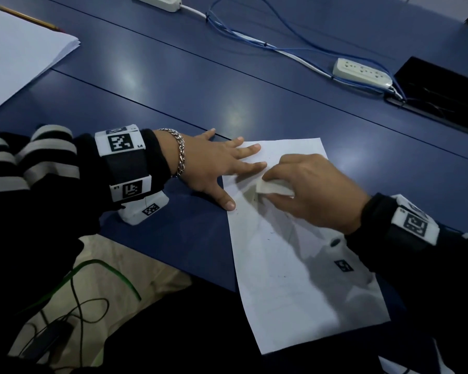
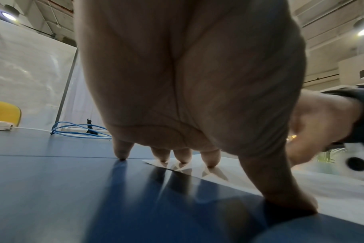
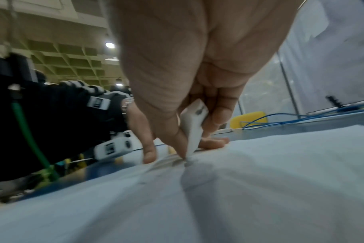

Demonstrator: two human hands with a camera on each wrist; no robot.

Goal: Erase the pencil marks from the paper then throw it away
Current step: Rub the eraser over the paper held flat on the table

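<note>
A sheet of paper (image 1: 295, 252) lies on the table (image 1: 173, 85) at the near right, running over its near edge. The left hand (image 1: 214, 166) rests spread on the sheet's far left corner; the right hand (image 1: 314, 190), just right of it, presses an eraser (image 1: 273, 187) onto the sheet. Far left lies a paper stack (image 1: 19, 52) with a pencil (image 1: 30, 18) on it. Power strips (image 1: 362, 72) and cables (image 1: 254, 36) lie at the far right.

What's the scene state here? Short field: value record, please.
surface: blue table
paper: single sheet lying flat, near edge past the table's edge
left hand: left hand flat, fingers spread, pressing the sheet's far left corner
right hand: right hand pinching a white eraser
eraser contact: tip on the sheet
debris: dark crumbs on the sheet
background: paper stack with pencil, power strip
</note>
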